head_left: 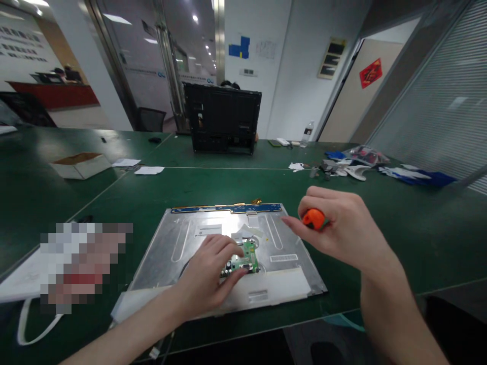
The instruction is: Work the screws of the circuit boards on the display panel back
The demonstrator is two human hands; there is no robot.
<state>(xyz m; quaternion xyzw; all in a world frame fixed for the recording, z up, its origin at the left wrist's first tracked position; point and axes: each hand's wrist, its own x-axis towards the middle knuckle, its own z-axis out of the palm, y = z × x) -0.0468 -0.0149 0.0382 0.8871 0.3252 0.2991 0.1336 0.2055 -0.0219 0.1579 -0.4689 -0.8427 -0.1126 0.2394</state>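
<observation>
Board slip: the left hand [213,271] only pins the small green circuit board [243,261] with its fingertips; a hard push could, I judge, skid it across the bare metal panel back [182,243] and strain whatever cable runs beneath it
Tool risk: the shaft below the orange-handled screwdriver [314,219] is hidden; a blind tip might scratch the panel or the blue strip [228,208] on its far edge
Panel overhang: the panel's near edge lies close to the table's near edge [380,299]; leaning weight may tip it
Left hand pose: palm down, fingers spread narrow over the board, near the panel's near edge; pressing, not gripping
Right hand pose: raised above the panel's right edge, fist wrapped tight round the handle, index finger pointing left
</observation>
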